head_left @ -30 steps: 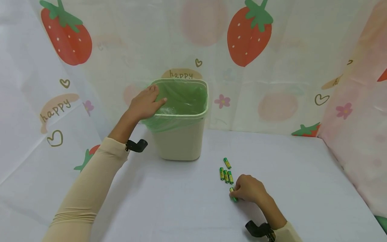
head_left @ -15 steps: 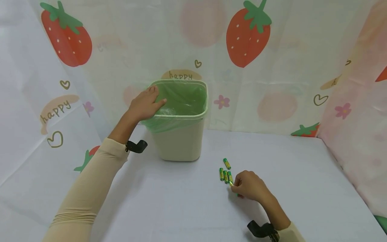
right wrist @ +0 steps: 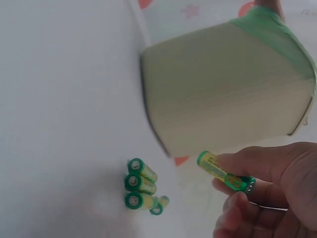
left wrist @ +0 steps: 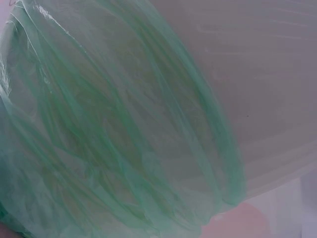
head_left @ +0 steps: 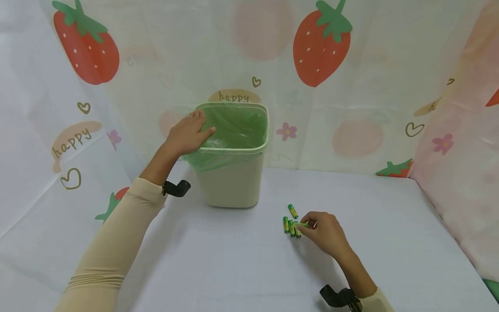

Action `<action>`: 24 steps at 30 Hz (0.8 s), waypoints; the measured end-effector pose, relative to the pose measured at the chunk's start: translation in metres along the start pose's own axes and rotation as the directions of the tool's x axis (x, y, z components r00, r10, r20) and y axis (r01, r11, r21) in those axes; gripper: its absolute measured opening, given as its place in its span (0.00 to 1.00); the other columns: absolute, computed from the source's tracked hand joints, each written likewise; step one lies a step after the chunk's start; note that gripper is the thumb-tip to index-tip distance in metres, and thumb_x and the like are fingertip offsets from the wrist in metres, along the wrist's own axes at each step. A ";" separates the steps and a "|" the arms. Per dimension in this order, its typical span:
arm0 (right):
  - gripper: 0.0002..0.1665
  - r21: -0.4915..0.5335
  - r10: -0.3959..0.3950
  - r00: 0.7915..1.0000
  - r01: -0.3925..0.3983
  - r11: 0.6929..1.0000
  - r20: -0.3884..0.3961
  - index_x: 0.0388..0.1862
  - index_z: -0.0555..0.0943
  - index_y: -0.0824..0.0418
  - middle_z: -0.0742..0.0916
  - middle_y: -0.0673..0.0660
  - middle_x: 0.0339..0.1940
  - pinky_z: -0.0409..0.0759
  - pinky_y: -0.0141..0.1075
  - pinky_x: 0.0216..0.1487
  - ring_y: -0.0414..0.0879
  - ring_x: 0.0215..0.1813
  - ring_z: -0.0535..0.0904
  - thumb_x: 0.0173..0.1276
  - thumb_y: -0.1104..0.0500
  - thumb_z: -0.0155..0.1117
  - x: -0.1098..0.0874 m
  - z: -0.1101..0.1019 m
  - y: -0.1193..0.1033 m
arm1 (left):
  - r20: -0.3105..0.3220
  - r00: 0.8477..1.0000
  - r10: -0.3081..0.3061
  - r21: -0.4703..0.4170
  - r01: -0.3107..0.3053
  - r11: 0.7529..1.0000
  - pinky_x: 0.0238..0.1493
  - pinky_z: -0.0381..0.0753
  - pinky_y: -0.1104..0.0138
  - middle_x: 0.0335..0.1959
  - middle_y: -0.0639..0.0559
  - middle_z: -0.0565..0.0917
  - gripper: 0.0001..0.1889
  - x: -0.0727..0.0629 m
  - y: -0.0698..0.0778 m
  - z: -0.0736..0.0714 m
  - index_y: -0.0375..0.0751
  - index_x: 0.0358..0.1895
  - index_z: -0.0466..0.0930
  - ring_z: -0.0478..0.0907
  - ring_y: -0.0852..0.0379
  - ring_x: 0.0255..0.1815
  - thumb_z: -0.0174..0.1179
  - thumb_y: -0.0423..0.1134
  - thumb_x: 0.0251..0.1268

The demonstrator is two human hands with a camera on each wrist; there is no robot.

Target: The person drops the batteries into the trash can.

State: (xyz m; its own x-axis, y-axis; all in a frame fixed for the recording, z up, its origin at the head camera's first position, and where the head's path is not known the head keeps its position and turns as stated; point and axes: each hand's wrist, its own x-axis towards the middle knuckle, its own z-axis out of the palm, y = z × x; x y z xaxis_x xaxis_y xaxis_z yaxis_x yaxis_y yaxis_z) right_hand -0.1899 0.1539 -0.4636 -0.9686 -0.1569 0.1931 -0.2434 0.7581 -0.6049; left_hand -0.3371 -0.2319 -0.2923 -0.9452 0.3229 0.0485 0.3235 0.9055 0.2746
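My right hand (head_left: pixel 325 232) pinches a small green and yellow battery (right wrist: pixel 225 173) between thumb and fingers, raised over the tabletop. Close by, several matching batteries (head_left: pixel 289 226) lie on the white cloth; most lie side by side, while one battery (head_left: pixel 293 211) sits slightly farther back. In the head view the held one overlaps the row. My left hand (head_left: pixel 189 134) rests over the left rim of a pale trash can (head_left: pixel 234 182), thumb stretched across the inside. A thin green bag (left wrist: pixel 124 129) lines the can and hangs over its outer wall.
A white cloth (head_left: pixel 218 260) covers the table. Behind it hangs a pale curtain (head_left: pixel 374 95) printed with strawberries, hearts and flowers, and another pinkish sheet (head_left: pixel 464 182) borders the right side. Black wrist cameras (head_left: pixel 176 188) are strapped to both forearms.
My right hand has picked up the nearest battery from the cloth and moved away from me with it, up over the row. The left hand and trash can have stayed in place.
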 end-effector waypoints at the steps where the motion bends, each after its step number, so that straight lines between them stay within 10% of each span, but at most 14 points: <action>1: 0.05 -0.001 -0.006 1.000 0.006 1.000 -0.007 0.33 0.89 0.58 0.81 0.47 0.22 0.72 0.34 0.24 0.43 0.28 0.74 0.61 0.59 0.78 0.001 0.000 0.000 | -0.001 1.000 -0.001 0.000 0.001 1.000 0.81 0.38 0.47 0.83 0.33 0.36 0.41 0.000 0.000 0.000 0.27 0.81 0.34 0.33 0.40 0.83 0.35 0.57 0.85; 24: 0.06 0.023 -0.106 0.992 0.108 0.994 -0.072 0.37 0.90 0.56 0.84 0.47 0.24 0.72 0.34 0.20 0.42 0.26 0.76 0.65 0.55 0.75 0.012 -0.035 -0.048 | -0.006 1.000 0.013 0.006 -0.013 1.000 0.81 0.38 0.48 0.82 0.32 0.37 0.40 -0.002 0.003 -0.002 0.26 0.80 0.34 0.33 0.39 0.83 0.36 0.55 0.85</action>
State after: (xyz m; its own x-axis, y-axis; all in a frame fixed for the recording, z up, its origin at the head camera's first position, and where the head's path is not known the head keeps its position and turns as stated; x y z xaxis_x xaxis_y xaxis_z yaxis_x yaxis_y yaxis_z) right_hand -0.1879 0.1372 -0.4054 -0.9309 -0.1909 0.3113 -0.3480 0.7221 -0.5979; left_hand -0.3340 -0.2305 -0.2901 -0.9411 0.3331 0.0575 0.3360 0.9030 0.2677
